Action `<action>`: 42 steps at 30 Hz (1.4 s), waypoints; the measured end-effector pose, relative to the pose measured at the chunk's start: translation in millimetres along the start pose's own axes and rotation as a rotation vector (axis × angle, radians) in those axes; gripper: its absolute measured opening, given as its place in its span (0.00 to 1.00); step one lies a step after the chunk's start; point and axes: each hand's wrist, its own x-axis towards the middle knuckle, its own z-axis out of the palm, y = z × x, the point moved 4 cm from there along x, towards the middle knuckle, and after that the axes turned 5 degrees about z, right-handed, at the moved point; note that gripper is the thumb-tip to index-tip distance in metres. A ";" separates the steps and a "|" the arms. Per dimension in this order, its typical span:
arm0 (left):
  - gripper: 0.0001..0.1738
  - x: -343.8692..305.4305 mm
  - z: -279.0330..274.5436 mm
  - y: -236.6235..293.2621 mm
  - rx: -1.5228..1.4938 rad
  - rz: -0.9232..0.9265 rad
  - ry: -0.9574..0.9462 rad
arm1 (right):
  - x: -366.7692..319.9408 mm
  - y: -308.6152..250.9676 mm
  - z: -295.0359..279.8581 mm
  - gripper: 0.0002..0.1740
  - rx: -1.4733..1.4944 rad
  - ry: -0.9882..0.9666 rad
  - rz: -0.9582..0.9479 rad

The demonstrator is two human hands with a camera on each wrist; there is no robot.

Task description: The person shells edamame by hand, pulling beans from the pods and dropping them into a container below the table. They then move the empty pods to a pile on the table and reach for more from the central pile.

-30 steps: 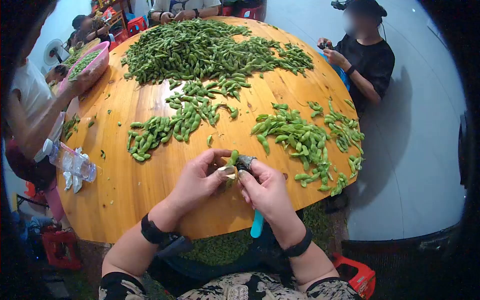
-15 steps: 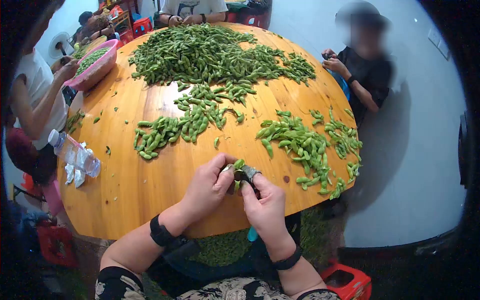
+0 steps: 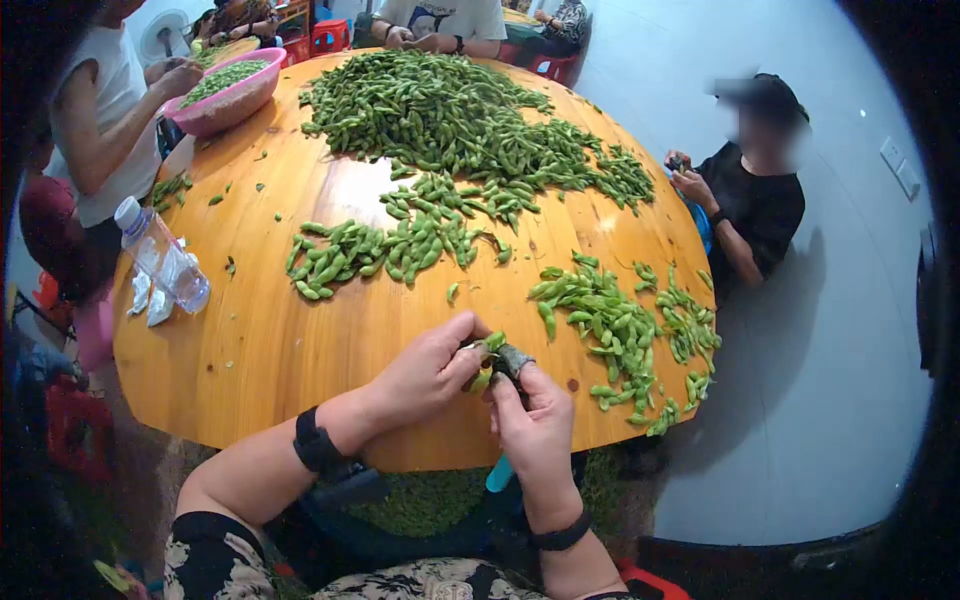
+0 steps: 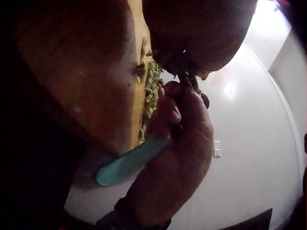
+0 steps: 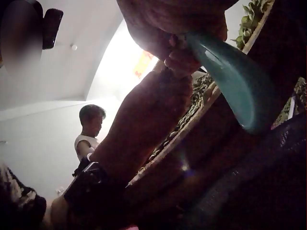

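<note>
In the head view my left hand (image 3: pixel 430 368) pinches a green pod (image 3: pixel 494 341) between thumb and fingers, close above the table's near edge. My right hand (image 3: pixel 535 415) grips a tool with a teal handle (image 3: pixel 499 474), its lower end sticking out below the palm. Grey wrapping (image 3: pixel 515 358) covers part of a right-hand finger beside the pod. The two hands nearly meet at the pod. In the right wrist view the teal handle (image 5: pixel 235 86) juts from the curled fingers; the tool's working end is hidden by the hands.
A large pod heap (image 3: pixel 430 110) covers the table's far part, with smaller piles (image 3: pixel 620 330) at right and centre. A plastic bottle (image 3: pixel 163 258) lies on crumpled tissue at left, near a pink basin (image 3: pixel 235 100) of beans. Other people sit around the table.
The head view has turned, so the table contents sit further right. Both hands stay together, with the pod's visible part changed between the fingers. The person at left has lowered the basin onto the table.
</note>
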 end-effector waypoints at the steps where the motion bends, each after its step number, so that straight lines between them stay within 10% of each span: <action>1: 0.08 0.4 -0.6 2.3 0.063 0.014 0.009 | 0.1 -0.5 1.0 0.15 0.016 -0.001 0.014; 27: 0.12 4.6 -4.5 -7.5 -0.083 -0.065 -0.014 | 13.1 -14.1 -27.7 0.08 0.302 -0.042 0.236; 33: 0.10 5.8 -11.0 9.3 0.605 0.240 -0.078 | 35.4 -8.2 -88.2 0.05 0.385 0.192 0.124; 42: 0.07 3.9 -11.8 2.4 0.653 0.120 -0.148 | 22.7 12.3 -80.5 0.13 0.229 0.014 0.225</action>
